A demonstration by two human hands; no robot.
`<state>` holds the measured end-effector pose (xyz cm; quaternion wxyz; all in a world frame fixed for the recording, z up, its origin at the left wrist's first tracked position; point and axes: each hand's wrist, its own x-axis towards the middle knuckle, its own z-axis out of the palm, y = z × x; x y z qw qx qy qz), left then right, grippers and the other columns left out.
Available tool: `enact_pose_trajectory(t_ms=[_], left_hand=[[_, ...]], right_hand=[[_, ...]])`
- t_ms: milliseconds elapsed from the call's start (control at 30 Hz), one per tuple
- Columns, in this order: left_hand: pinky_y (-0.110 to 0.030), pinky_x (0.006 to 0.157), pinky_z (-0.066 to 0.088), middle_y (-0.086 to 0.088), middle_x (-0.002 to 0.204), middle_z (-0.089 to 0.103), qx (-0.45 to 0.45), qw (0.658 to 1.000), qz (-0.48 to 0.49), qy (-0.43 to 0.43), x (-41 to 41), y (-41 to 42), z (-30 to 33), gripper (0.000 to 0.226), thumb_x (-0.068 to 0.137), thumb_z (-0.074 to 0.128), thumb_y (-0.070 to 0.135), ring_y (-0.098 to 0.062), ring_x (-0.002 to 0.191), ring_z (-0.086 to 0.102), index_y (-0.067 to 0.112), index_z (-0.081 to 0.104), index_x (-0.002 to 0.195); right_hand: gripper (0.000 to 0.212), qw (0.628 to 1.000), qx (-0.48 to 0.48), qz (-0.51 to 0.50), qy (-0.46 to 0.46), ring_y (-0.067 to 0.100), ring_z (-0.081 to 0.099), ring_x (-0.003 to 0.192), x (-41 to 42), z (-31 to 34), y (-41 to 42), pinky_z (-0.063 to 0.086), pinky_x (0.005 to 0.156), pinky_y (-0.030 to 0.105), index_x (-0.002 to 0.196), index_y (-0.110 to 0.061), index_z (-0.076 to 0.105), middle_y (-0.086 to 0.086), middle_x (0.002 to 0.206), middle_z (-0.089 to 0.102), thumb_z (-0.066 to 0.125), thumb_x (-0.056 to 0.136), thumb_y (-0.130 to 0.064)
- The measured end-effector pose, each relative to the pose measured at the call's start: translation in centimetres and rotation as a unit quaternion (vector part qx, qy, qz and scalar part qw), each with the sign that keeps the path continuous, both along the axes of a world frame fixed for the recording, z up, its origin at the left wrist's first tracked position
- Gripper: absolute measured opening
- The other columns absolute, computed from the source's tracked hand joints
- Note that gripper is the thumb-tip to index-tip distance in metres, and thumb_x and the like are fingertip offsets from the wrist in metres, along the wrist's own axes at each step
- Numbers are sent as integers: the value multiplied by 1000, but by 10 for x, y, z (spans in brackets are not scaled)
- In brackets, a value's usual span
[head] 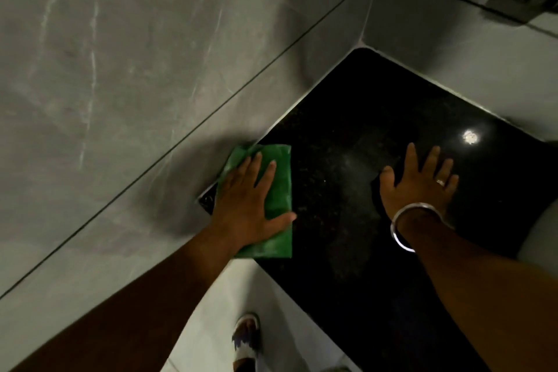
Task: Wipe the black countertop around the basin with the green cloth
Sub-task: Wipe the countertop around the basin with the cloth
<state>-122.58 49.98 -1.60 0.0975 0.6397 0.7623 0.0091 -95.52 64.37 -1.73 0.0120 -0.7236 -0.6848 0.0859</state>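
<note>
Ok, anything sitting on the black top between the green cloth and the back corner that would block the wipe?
Nothing visible does. The left hand presses the green cloth flat at the wall-side edge, and the black countertop toward the back corner looks bare. The right hand rests flat off to the side, clear of that path.

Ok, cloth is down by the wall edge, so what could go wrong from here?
1. The green cloth lies at the front corner of the black countertop, its near end reaching the edge; a pull toward the person could drag it off.
2. The left hand presses it flat with open fingers and no grip, so it may bunch or slip out.
3. The right hand rests flat on the glossy top and may leave smears.
</note>
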Motion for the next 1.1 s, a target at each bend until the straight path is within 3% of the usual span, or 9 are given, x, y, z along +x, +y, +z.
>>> enact_pose_trajectory(t_ms=[200, 367, 500, 633, 767, 833, 900, 1000, 1100], left_hand=[[-51, 121, 13, -16, 163, 19, -7, 997, -65, 44, 37, 95, 10, 109, 71, 35, 87, -35, 151, 14, 20, 21, 155], [-50, 122, 9, -8, 167, 10, 22, 949, -313, -10, 51, -13, -10, 98, 77, 38, 83, -31, 154, 6, 29, 17, 156], [-47, 124, 6, 0, 167, 5, 4, 901, -435, 1, -16, -56, -2, 93, 80, 42, 80, -24, 154, 3, 33, 15, 156], [-44, 124, 8, -3, 167, 7, -25, 938, -346, 23, -71, -27, 13, 81, 88, 37, 74, -24, 154, 4, 34, 18, 156], [-49, 122, 15, -9, 166, 12, -20, 980, -191, 52, -31, 25, 14, 79, 87, 35, 70, -31, 153, 10, 32, 21, 155], [-51, 121, 14, -14, 165, 15, -10, 979, -196, 58, 7, 30, 10, 84, 86, 34, 72, -35, 152, 11, 28, 21, 156], [-50, 123, 10, -14, 165, 16, 13, 952, -305, 19, 52, 8, -2, 84, 87, 33, 72, -35, 152, 11, 26, 21, 156], [-49, 123, 8, -9, 166, 13, 20, 878, -477, -37, 100, -36, -12, 79, 90, 37, 69, -29, 154, 6, 27, 22, 155], [-46, 124, 7, -7, 166, 16, 31, 851, -523, -40, 86, -36, -1, 78, 91, 40, 68, -27, 154, 8, 26, 25, 155]], right_hand=[[66, 1000, 6, -8, 0, 39, 4, 146, 3, -8, 4, 3, 118, 55, 150, -30, 16, 14, 161, 9, 34, 90, -51], [62, 1000, 16, -2, 18, 40, 8, 146, 2, -6, 4, 5, 117, 56, 149, -29, 21, 15, 160, 13, 37, 91, -47], [62, 1000, 6, -4, 13, 39, 7, 146, 2, -4, 1, 5, 118, 56, 149, -29, 19, 14, 161, 11, 35, 92, -48], [63, 1000, 7, -5, 13, 39, 5, 146, 1, -3, 1, 4, 118, 55, 150, -29, 18, 15, 161, 9, 34, 92, -48], [62, 1000, 3, -2, 14, 39, 4, 146, 0, -2, 3, 2, 117, 55, 149, -29, 17, 15, 161, 8, 32, 93, -49], [59, 1000, 1, 7, 21, 39, 3, 146, 3, -3, 3, 1, 117, 55, 149, -29, 18, 14, 161, 7, 27, 94, -48], [53, 997, 7, 14, 79, 39, 3, 147, 7, -3, 3, 0, 118, 54, 148, -30, 24, 11, 161, 11, 25, 97, -44], [46, 980, 1, 30, 197, 36, 5, 147, 19, 0, -1, -1, 118, 52, 145, -27, 34, 7, 160, 21, 27, 101, -35], [44, 969, 1, 146, 199, 37, 34, 138, 27, 18, -23, 23, 115, 53, 138, -14, 46, 16, 149, 41, 41, 98, -31]])
